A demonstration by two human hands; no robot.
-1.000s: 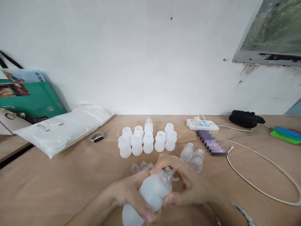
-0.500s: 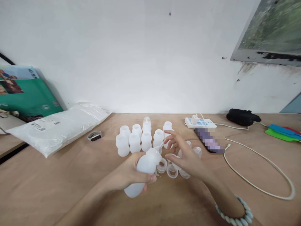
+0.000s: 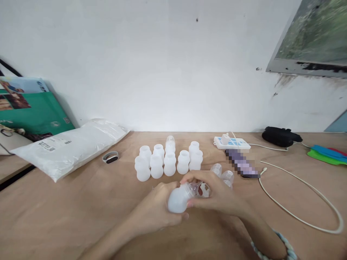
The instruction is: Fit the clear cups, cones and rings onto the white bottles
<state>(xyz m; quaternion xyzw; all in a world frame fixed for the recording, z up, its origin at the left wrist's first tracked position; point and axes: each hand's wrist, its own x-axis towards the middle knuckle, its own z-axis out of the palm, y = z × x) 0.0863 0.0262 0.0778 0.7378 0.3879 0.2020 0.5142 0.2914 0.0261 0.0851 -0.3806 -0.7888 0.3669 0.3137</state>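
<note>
No text readable. Glossy white plastic parcel bag (image 3: 89, 146): small dark print with a code-like block, too small to read. Flat green bag with printed photos (image 3: 35, 121): white lettering and emblem, illegible. Long white plastic power strip (image 3: 244, 146): blue marks around sockets, nothing legible.

Right hand (image 3: 217, 193) — loose earlier; now around the clear top (image 3: 193, 189) of the bottle (image 3: 176, 201)
</note>
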